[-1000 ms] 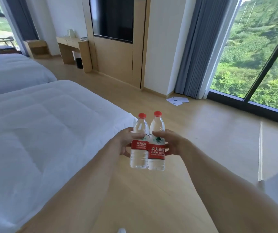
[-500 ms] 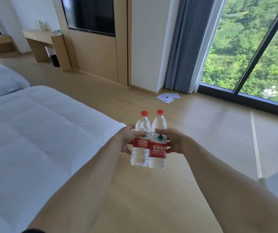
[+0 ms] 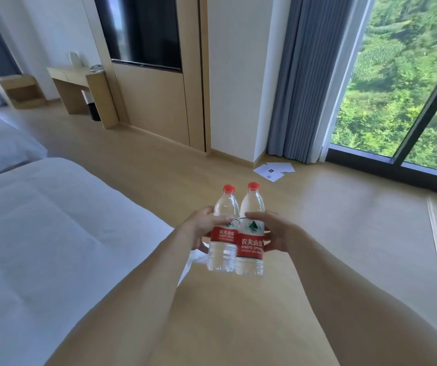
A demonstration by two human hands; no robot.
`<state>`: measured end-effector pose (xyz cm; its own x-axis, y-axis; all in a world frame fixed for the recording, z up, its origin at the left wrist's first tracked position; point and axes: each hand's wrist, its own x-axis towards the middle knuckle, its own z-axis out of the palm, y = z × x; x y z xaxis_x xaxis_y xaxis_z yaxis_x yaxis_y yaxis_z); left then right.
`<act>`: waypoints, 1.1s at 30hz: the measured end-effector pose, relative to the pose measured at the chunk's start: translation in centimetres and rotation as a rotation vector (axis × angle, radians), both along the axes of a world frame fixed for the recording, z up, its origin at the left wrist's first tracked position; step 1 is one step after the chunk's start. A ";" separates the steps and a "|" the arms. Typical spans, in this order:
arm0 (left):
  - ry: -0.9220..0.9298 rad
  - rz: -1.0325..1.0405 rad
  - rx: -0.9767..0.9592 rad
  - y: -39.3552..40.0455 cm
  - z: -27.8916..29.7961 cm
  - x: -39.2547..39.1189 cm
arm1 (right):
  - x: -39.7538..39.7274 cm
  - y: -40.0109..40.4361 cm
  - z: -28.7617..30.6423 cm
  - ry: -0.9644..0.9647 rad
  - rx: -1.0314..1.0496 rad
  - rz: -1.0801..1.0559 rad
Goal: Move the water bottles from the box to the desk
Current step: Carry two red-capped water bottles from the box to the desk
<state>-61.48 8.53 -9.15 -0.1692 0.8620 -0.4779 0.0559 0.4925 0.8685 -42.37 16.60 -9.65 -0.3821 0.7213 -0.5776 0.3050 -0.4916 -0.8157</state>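
At frame centre, the left hand and right hand each grip one full, smooth, probably slippery water bottle at its labelled middle, above the floor.

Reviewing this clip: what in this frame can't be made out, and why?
- The box: nowhere in the head view, so how many bottles remain is unknown.
- Fingers of the left hand and right hand: mostly hidden behind the two water bottles.
- Items on the desk: too small and far to identify.
- Papers on the floor: print too small to read.
- The bed: cut off by the left edge.
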 end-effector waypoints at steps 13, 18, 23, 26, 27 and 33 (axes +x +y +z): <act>-0.033 0.096 0.008 19.6 0.2 0.8 | 0.2 21.0 1.4 -0.011 0.008 0.077; -0.056 0.080 0.012 27.1 -1.1 -0.5 | -0.6 28.1 0.7 -0.012 0.033 0.071; -0.105 0.035 0.020 36.6 -2.9 -2.6 | -2.4 36.9 -0.2 -0.054 0.040 0.056; -0.140 0.028 0.013 42.6 -3.3 -4.9 | -4.7 42.9 0.0 -0.091 0.047 0.048; -0.151 0.030 0.012 44.4 -3.3 -5.8 | -5.7 44.8 0.2 -0.103 0.050 0.050; -0.167 0.076 0.022 53.5 -2.5 -12.4 | -12.8 54.6 0.9 -0.103 0.080 0.097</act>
